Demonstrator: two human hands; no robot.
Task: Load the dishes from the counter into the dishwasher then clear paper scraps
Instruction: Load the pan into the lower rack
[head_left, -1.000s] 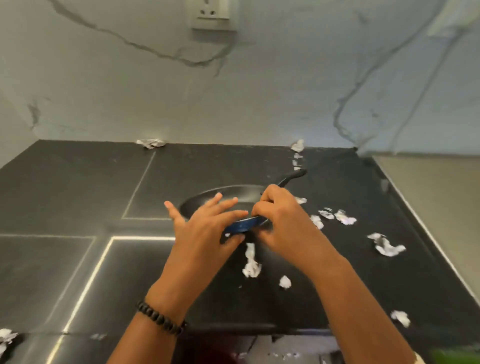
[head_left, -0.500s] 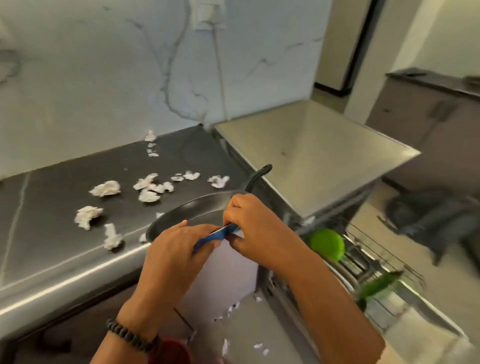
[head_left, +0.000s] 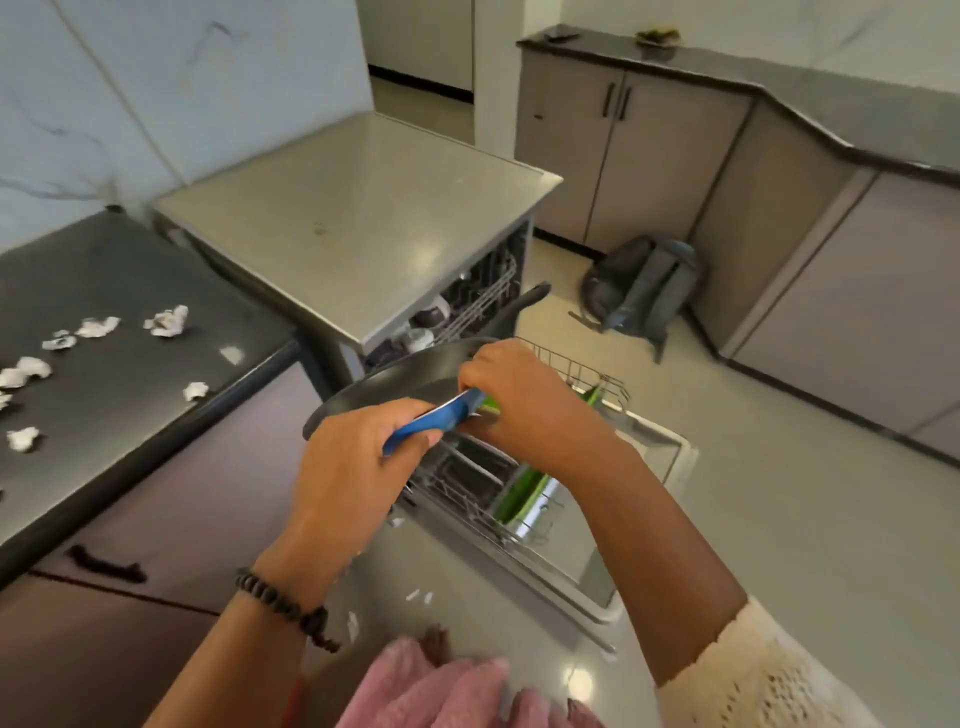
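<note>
A black frying pan (head_left: 395, 379) hangs in the air over the open dishwasher's pulled-out lower rack (head_left: 483, 488), its handle pointing away from me. A blue plate (head_left: 431, 421) sits against the pan's near rim. My left hand (head_left: 353, 462) grips the plate and the pan's left edge. My right hand (head_left: 519, 400) pinches the plate and the pan's rim from the right. Green dishes (head_left: 522, 493) stand in the rack. Crumpled white paper scraps (head_left: 167, 321) lie scattered on the black counter (head_left: 130, 395) at the left.
The dishwasher's steel top (head_left: 353, 218) is just behind the pan, and its door (head_left: 639, 525) lies open toward the floor. A grey backpack (head_left: 644, 286) leans by the far cabinets (head_left: 634, 156). A few paper bits (head_left: 418, 595) lie on the floor near my feet.
I have turned right from the counter. Both hands carried the pan and blue plate off the counter and over the dishwasher's lower rack.
</note>
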